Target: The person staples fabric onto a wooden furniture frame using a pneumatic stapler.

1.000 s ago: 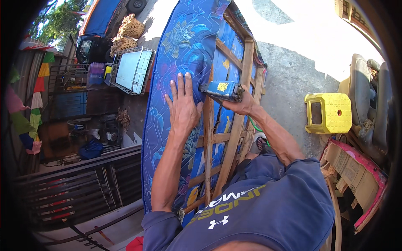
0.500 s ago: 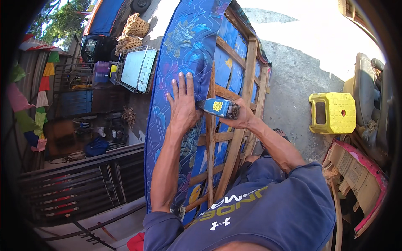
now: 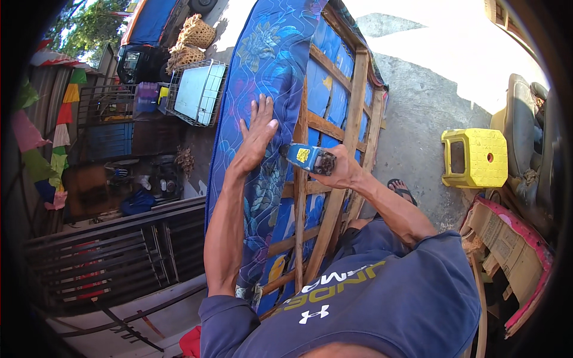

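A long blue floral-patterned fabric (image 3: 245, 71) covers the near side of an upholstered piece with a wooden slat frame (image 3: 359, 89) and blue material showing between the slats. My left hand (image 3: 256, 134) rests on the fabric with fingers extended, holding nothing. My right hand (image 3: 337, 170) grips a blue staple gun (image 3: 304, 154) with a yellow label; its front end meets the fabric's inner edge beside the frame, just right of my left hand. Whether the tip touches is hard to tell.
A yellow plastic stool (image 3: 477, 155) stands right, near dark seats (image 3: 519, 131) and a pink-edged broken wooden piece (image 3: 507, 262). Left are a wire crate (image 3: 194, 92), woven baskets (image 3: 197, 37), a truck (image 3: 132, 65), bunting (image 3: 65, 131) and a dark metal gate (image 3: 116, 268). My sandalled foot (image 3: 399, 191) shows beside the frame.
The staple gun has moved left and down against the fabric edge, now angled. My left hand has lifted slightly up the fabric and turned, its thumb no longer beside the tool's tip.
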Demonstrator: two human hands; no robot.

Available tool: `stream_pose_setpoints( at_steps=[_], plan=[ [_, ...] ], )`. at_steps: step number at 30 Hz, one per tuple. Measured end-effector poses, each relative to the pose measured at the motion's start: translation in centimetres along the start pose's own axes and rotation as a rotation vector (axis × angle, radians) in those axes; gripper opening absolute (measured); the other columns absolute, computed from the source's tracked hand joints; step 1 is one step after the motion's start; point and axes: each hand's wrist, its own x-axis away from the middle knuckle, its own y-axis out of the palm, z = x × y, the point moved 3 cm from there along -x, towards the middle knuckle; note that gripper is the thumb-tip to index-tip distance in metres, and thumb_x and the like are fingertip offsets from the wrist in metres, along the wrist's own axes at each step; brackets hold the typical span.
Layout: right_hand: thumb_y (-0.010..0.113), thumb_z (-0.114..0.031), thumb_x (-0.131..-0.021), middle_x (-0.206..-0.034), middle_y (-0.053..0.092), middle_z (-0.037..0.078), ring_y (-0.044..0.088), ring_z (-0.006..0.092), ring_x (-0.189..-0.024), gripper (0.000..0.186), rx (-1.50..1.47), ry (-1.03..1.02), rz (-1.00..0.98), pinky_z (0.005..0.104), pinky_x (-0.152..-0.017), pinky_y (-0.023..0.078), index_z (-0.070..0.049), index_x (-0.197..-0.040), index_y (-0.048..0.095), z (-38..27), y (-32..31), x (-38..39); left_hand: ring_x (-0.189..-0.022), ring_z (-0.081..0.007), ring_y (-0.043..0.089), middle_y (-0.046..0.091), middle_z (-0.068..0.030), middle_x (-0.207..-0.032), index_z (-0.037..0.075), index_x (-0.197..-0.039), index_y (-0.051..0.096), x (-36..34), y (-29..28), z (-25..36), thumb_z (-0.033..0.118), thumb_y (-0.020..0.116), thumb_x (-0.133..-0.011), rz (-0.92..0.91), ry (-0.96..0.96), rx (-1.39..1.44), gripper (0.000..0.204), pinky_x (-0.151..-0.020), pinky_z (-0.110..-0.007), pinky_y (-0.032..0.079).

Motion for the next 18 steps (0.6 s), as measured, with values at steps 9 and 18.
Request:
stream_pose_setpoints(
  at_steps=[9, 18],
  plan=[
    [0.074, -0.015, -0.075, -0.072, 0.067, 0.019, 0.067, 0.0355, -0.061, 0.029, 0.048, 0.010, -0.062, 0.0399, -0.058, 0.052, -0.001, -0.101, 0.070, 0.0, 1.3, 1.7, -0.154, -0.0286, -0.013, -0.001, -0.0109, -0.169, 0.010, -0.161, 0.011, -0.1, 0.4, 0.2, 0.060, 0.027, -0.099, 0.018, -0.003, -0.048, 0.081, -0.115, -0.060, -0.019],
    [0.079, -0.014, -0.077, -0.068, 0.067, 0.012, 0.063, 0.0173, -0.055, 0.020, 0.036, -0.011, -0.038, 0.0320, -0.054, 0.050, 0.000, -0.088, 0.070, -0.6, 3.0, 2.5, -0.155, -0.0286, -0.001, 0.009, -0.0119, -0.168, 0.009, -0.160, 0.019, -0.1, -0.3, 0.2, 0.059, 0.032, -0.100, 0.048, 0.040, 0.005, 0.079, -0.120, -0.056, -0.009]
  ],
)
